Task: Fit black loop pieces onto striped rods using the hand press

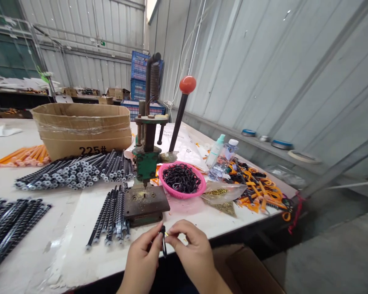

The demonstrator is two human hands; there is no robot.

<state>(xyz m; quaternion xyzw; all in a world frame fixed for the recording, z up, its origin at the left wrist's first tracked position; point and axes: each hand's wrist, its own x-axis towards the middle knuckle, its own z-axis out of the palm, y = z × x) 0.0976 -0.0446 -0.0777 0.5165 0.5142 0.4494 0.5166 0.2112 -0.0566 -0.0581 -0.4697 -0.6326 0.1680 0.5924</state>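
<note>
My left hand [144,255] is closed at the table's front edge, pinching a small black strap loop [163,241] between thumb and fingertips. Close beside it, my right hand [192,249] is closed in a pinch on a tiny yellow piece [167,234] at the loop's side; its exact kind is too small to make out. Just beyond both hands stands a green hand press [145,163] with a metal base plate [147,203] dusted with yellowish bits. Its lever [178,118], topped by a red knob, leans up to the right.
Black rods with pale ends [113,216] lie left of the press, more in a pile [76,171] behind. A pink basket [184,196] holds black loops. Right of it are a bag of brass-coloured bits [221,196], bottles [216,151] and orange straps [263,188]. A cardboard box [82,130] stands behind.
</note>
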